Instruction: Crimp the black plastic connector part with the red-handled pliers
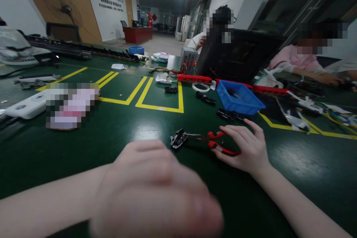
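Note:
My right hand is closed round the red handles of a pair of long-nose pliers. The handles stand spread, and the slim jaws point left. At their tips lies a small black and silver part on the green table; whether the jaws grip it or only touch it, I cannot tell. Close to the camera, my left hand is raised and blurred, its fingers curled into a fist. Anything inside that fist is hidden. Beyond the pliers, black pieces lie beside a blue bin.
Yellow tape marks boxes on the table. A phone-like object and a white power strip lie left. Farther back are a tape roll, red strips and a large black case. Two people sit opposite.

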Available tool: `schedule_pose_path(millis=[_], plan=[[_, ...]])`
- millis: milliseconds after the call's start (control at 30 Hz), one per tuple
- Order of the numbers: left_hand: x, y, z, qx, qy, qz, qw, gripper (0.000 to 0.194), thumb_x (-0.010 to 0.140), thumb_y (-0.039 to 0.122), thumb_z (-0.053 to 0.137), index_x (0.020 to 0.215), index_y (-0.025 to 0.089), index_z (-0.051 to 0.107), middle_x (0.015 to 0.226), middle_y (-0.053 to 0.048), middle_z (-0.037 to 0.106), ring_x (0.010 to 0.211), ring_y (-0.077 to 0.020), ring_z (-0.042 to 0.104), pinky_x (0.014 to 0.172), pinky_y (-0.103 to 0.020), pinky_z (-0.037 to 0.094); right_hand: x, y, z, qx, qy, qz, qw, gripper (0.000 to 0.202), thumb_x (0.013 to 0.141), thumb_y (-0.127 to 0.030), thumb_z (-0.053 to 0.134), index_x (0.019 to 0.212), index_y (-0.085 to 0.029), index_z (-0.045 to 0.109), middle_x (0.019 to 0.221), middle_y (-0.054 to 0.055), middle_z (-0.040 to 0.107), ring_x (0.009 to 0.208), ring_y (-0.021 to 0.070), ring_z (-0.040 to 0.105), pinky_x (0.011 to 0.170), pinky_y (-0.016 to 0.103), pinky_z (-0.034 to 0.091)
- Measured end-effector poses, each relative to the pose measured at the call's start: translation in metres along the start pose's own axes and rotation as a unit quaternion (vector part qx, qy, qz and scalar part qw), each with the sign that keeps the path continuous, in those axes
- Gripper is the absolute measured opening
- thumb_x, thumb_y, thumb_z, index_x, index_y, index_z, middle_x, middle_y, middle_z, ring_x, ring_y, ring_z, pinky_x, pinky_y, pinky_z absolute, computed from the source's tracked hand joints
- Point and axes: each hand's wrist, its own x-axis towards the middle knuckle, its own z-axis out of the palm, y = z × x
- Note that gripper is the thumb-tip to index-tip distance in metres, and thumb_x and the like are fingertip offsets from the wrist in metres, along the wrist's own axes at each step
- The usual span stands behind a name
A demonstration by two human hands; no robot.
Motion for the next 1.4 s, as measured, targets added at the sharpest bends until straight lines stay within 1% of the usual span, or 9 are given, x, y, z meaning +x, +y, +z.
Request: schedule_pose_path(millis=[33, 100, 167, 233, 300, 433, 567, 867, 1400], plan=[[0.009, -0.011, 0.007, -0.031, 0.027, 0.048, 0.998, 0.049, 0.087, 0.016, 0.054, 0.13, 0.04, 0.053, 0.1, 0.003, 0.07, 0.082, -0.0162, 0.066, 0.075, -0.029, 0.057, 0.0, 0.0, 0.0, 0.003, 0.001, 0.002, 1.0, 0.048, 0.075, -0.042, 0.071, 0.114, -0.016, 0.06, 0.097, 0.01, 0.072, 0.084, 0.0245, 0.069, 0.102, 0.051, 0.039], [0.023, -0.04, 0.02, -0.041, 0.027, 0.0, 0.999, 0.061, 0.087, 0.015, 0.053, 0.145, 0.027, 0.035, 0.127, -0.007, 0.06, 0.112, -0.0221, 0.06, 0.094, -0.037, 0.053, -0.001, 0.001, 0.001, 0.011, 0.001, 0.003, 1.0, 0.05, 0.075, -0.042, 0.072, 0.116, -0.016, 0.06, 0.097, 0.01, 0.072, 0.085, 0.0252, 0.068, 0.101, 0.051, 0.041], [0.03, -0.068, 0.033, -0.023, -0.043, -0.04, 0.998, 0.072, 0.089, 0.024, 0.057, 0.152, 0.021, 0.022, 0.15, -0.014, 0.037, 0.136, -0.0285, 0.04, 0.111, -0.046, 0.039, -0.002, 0.003, 0.002, 0.021, -0.002, -0.001, 1.0, 0.054, 0.075, -0.041, 0.071, 0.121, -0.015, 0.058, 0.099, 0.011, 0.071, 0.087, 0.0258, 0.068, 0.098, 0.05, 0.044], [0.031, -0.089, 0.04, -0.019, -0.117, -0.054, 0.992, 0.083, 0.09, 0.032, 0.059, 0.155, 0.02, 0.009, 0.161, -0.014, 0.014, 0.146, -0.0317, 0.021, 0.118, -0.049, 0.028, -0.004, 0.004, 0.003, 0.027, -0.006, -0.005, 1.0, 0.06, 0.075, -0.039, 0.072, 0.126, -0.013, 0.056, 0.102, 0.013, 0.07, 0.089, 0.0267, 0.067, 0.094, 0.048, 0.046], [0.029, -0.1, 0.043, -0.018, -0.163, -0.072, 0.984, 0.078, 0.093, 0.036, 0.055, 0.155, 0.023, 0.009, 0.163, -0.011, 0.004, 0.148, -0.0314, 0.017, 0.118, -0.05, 0.026, -0.006, 0.006, 0.004, 0.025, -0.01, -0.011, 1.0, 0.064, 0.074, -0.038, 0.073, 0.129, -0.011, 0.054, 0.103, 0.014, 0.07, 0.09, 0.0273, 0.066, 0.092, 0.046, 0.048], [0.029, -0.101, 0.041, -0.007, -0.215, -0.072, 0.974, 0.062, 0.098, 0.034, 0.046, 0.153, 0.024, 0.02, 0.159, -0.007, 0.025, 0.143, -0.0267, 0.031, 0.116, -0.047, 0.027, -0.005, 0.007, 0.004, 0.014, -0.017, -0.03, 0.999, 0.058, 0.074, -0.038, 0.073, 0.123, -0.012, 0.057, 0.101, 0.014, 0.07, 0.088, 0.0267, 0.067, 0.092, 0.047, 0.048], [0.032, -0.1, 0.041, -0.001, -0.218, -0.066, 0.974, 0.05, 0.098, 0.026, 0.042, 0.148, 0.023, 0.034, 0.148, -0.007, 0.044, 0.135, -0.0249, 0.041, 0.112, -0.045, 0.031, -0.002, 0.005, 0.003, 0.001, -0.019, -0.035, 0.999, 0.051, 0.075, -0.04, 0.072, 0.116, -0.013, 0.06, 0.098, 0.013, 0.07, 0.085, 0.0261, 0.067, 0.095, 0.049, 0.045], [0.029, -0.099, 0.041, 0.04, -0.196, -0.067, 0.977, 0.048, 0.098, 0.037, 0.049, 0.142, 0.023, 0.043, 0.139, -0.008, 0.051, 0.123, -0.0262, 0.048, 0.102, -0.042, 0.037, 0.001, 0.002, -0.003, -0.009, -0.03, -0.029, 0.999, 0.045, 0.076, -0.041, 0.069, 0.111, -0.015, 0.061, 0.094, 0.01, 0.071, 0.086, 0.0262, 0.067, 0.099, 0.051, 0.038], [0.026, -0.091, 0.043, 0.113, -0.158, -0.03, 0.98, 0.052, 0.094, 0.048, 0.055, 0.138, 0.021, 0.05, 0.131, -0.008, 0.058, 0.123, -0.0277, 0.048, 0.109, -0.046, 0.028, 0.005, -0.005, -0.001, 0.004, -0.055, -0.028, 0.998, 0.034, 0.077, -0.045, 0.065, 0.094, -0.015, 0.064, 0.083, 0.009, 0.069, 0.084, 0.0253, 0.065, 0.101, 0.05, 0.037]])
